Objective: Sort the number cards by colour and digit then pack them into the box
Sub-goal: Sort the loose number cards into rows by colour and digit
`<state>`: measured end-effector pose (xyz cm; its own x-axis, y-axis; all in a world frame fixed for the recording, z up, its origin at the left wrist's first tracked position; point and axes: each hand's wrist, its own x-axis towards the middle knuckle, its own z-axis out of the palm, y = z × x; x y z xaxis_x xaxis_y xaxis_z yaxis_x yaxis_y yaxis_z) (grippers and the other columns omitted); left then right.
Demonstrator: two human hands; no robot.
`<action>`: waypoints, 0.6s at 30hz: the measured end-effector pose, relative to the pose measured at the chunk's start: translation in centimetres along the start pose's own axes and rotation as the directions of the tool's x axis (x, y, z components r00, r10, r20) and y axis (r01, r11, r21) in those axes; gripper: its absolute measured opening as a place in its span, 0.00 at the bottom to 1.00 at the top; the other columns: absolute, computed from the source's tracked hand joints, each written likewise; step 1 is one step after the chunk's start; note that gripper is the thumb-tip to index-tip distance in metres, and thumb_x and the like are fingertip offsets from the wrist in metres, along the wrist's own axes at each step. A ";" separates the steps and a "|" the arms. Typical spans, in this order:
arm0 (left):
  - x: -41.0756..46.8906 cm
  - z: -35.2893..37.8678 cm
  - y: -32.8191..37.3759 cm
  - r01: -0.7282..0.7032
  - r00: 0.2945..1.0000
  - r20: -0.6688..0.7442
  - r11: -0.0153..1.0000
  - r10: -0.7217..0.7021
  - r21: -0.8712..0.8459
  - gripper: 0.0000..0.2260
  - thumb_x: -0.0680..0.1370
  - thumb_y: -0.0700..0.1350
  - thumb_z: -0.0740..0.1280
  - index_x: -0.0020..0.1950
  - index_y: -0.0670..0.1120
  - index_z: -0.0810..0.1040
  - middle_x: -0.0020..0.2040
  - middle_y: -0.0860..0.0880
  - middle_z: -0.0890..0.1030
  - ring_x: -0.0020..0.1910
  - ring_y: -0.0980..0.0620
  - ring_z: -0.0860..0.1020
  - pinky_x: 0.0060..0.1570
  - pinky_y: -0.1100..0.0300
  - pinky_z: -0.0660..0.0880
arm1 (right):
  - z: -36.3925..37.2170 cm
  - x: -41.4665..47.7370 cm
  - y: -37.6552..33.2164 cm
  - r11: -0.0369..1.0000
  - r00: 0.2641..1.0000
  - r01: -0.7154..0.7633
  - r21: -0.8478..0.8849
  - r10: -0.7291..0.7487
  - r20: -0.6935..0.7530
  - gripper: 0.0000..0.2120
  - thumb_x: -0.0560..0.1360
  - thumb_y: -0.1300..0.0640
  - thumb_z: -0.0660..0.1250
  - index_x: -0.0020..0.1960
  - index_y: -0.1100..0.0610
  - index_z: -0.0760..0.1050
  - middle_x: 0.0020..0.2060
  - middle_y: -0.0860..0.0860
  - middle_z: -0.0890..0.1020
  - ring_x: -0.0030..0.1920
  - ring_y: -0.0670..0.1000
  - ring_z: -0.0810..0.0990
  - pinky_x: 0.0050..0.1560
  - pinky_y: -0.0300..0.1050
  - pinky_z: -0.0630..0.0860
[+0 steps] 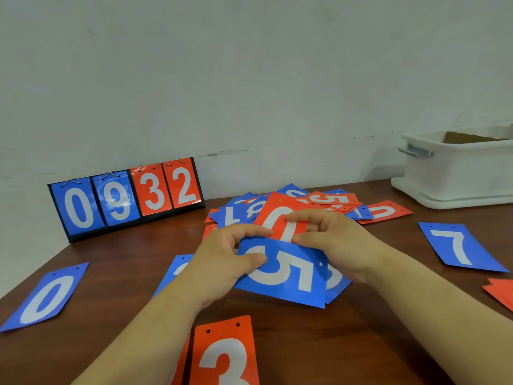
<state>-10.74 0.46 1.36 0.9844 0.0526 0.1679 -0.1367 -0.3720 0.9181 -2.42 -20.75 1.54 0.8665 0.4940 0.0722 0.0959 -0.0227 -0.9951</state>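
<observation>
My left hand [222, 259] pinching the blue 5 [288, 279], my right hand [336, 245] pinching the red 0 [277, 215] just behind it, card pile [330, 200] beyond, white box [455, 173] far right on the counter [125, 273]

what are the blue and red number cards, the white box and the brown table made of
The blue 5 card and red 0 card: thin, flexible plastic-looking sheet, glossy; they show glare, slight bending and punched holes. Possibly laminated card. The white rectangular box: moulded plastic, matte, with rounded rim and a grey handle, perhaps metal. The brown table: wood-grain surface, semi-gloss; likely laminate or veneer.
</observation>
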 end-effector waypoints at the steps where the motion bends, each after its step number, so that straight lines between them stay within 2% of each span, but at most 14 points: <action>1: 0.1 0.0 -0.1 -0.002 1.000 -0.018 1.000 0.003 0.030 0.16 0.75 0.39 0.75 0.55 0.60 0.85 0.57 0.54 0.84 0.52 0.54 0.85 0.49 0.51 0.83 | 0.0 0.3 0.1 0.999 0.996 0.024 -0.024 -0.026 -0.087 0.14 0.77 0.66 0.69 0.58 0.51 0.82 0.44 0.51 0.87 0.45 0.50 0.86 0.44 0.42 0.82; 3: 0.4 -0.1 -0.4 -0.011 0.992 -0.120 0.994 0.025 0.111 0.15 0.76 0.40 0.75 0.53 0.61 0.85 0.56 0.57 0.83 0.52 0.55 0.84 0.50 0.52 0.83 | -0.5 0.9 0.2 0.998 0.948 0.067 -0.017 -0.069 -0.311 0.15 0.76 0.68 0.68 0.57 0.52 0.82 0.40 0.53 0.85 0.40 0.51 0.84 0.43 0.43 0.81; 4: 0.5 -0.2 -0.5 -0.004 0.982 -0.187 0.991 0.030 0.136 0.14 0.76 0.41 0.74 0.52 0.61 0.85 0.56 0.59 0.82 0.51 0.56 0.84 0.50 0.54 0.83 | -1.1 1.1 0.1 0.997 0.909 0.082 0.007 -0.072 -0.412 0.15 0.76 0.68 0.66 0.56 0.52 0.81 0.41 0.53 0.85 0.39 0.50 0.83 0.42 0.43 0.81; 5: 0.7 -0.4 -0.6 0.010 0.966 -0.256 0.991 0.026 0.136 0.13 0.76 0.40 0.74 0.51 0.59 0.85 0.55 0.60 0.81 0.50 0.57 0.83 0.47 0.59 0.82 | -1.7 1.2 0.0 0.996 0.872 0.092 0.018 -0.072 -0.485 0.15 0.76 0.69 0.64 0.54 0.52 0.81 0.43 0.53 0.85 0.39 0.50 0.83 0.42 0.43 0.80; 7: 1.0 -0.9 -0.9 0.030 0.927 -0.375 0.997 0.001 0.077 0.12 0.77 0.39 0.72 0.50 0.56 0.85 0.56 0.57 0.80 0.47 0.61 0.82 0.37 0.68 0.78 | -2.7 1.2 0.0 0.997 0.839 0.072 -0.019 -0.071 -0.540 0.16 0.75 0.68 0.63 0.53 0.51 0.81 0.44 0.53 0.85 0.38 0.51 0.82 0.42 0.44 0.79; 8: 1.1 -1.1 -1.1 0.038 0.908 -0.418 0.999 -0.019 0.036 0.11 0.77 0.38 0.72 0.49 0.55 0.85 0.56 0.54 0.81 0.47 0.61 0.81 0.36 0.69 0.77 | -2.9 1.2 0.1 0.998 0.841 0.052 -0.044 -0.068 -0.537 0.16 0.75 0.67 0.62 0.54 0.51 0.81 0.43 0.53 0.84 0.36 0.52 0.79 0.41 0.46 0.77; 10: 1.3 -1.4 -1.5 0.057 0.878 -0.473 0.997 -0.079 -0.060 0.12 0.77 0.36 0.71 0.49 0.54 0.85 0.59 0.50 0.80 0.50 0.56 0.81 0.40 0.59 0.82 | -2.8 1.2 0.2 0.997 0.861 0.025 -0.077 -0.061 -0.505 0.15 0.76 0.66 0.63 0.54 0.51 0.81 0.43 0.54 0.84 0.34 0.50 0.76 0.40 0.46 0.74; 12: 1.4 -1.5 -1.6 0.080 0.859 -0.493 0.988 -0.137 -0.136 0.13 0.76 0.35 0.71 0.48 0.53 0.86 0.59 0.47 0.81 0.51 0.52 0.82 0.46 0.44 0.84 | -2.3 1.1 0.4 0.992 0.891 0.011 -0.127 -0.068 -0.448 0.13 0.77 0.65 0.63 0.52 0.50 0.81 0.46 0.53 0.84 0.36 0.48 0.79 0.41 0.44 0.77; 14: 1.3 -1.7 -1.6 0.088 0.850 -0.501 0.981 -0.164 -0.172 0.13 0.76 0.35 0.72 0.47 0.54 0.87 0.57 0.46 0.82 0.50 0.50 0.84 0.46 0.39 0.83 | -1.7 1.0 0.5 0.984 0.931 0.011 -0.179 -0.075 -0.357 0.12 0.78 0.65 0.64 0.52 0.50 0.81 0.47 0.50 0.84 0.41 0.49 0.84 0.46 0.45 0.83; 16: 1.2 -1.8 -1.2 0.075 0.844 -0.514 0.984 -0.149 -0.163 0.13 0.77 0.37 0.71 0.50 0.55 0.87 0.56 0.46 0.83 0.46 0.52 0.85 0.46 0.43 0.84 | -1.1 0.7 0.5 0.981 0.967 0.016 -0.192 -0.064 -0.245 0.12 0.79 0.66 0.65 0.54 0.51 0.81 0.49 0.48 0.84 0.44 0.47 0.86 0.43 0.42 0.84; 18: 1.3 -2.2 -0.5 0.036 0.842 -0.530 0.990 -0.105 -0.138 0.14 0.79 0.37 0.67 0.55 0.53 0.86 0.53 0.50 0.84 0.40 0.62 0.84 0.40 0.60 0.83 | -0.6 0.4 0.6 0.976 0.987 0.017 -0.218 -0.052 -0.155 0.12 0.80 0.66 0.65 0.56 0.52 0.80 0.50 0.46 0.85 0.44 0.43 0.86 0.39 0.37 0.81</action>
<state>-9.67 2.71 1.88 0.7841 0.5742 0.2353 -0.1147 -0.2385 0.9643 -1.72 -21.07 1.03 0.9257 0.3540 0.1335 0.2156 -0.2035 -0.9550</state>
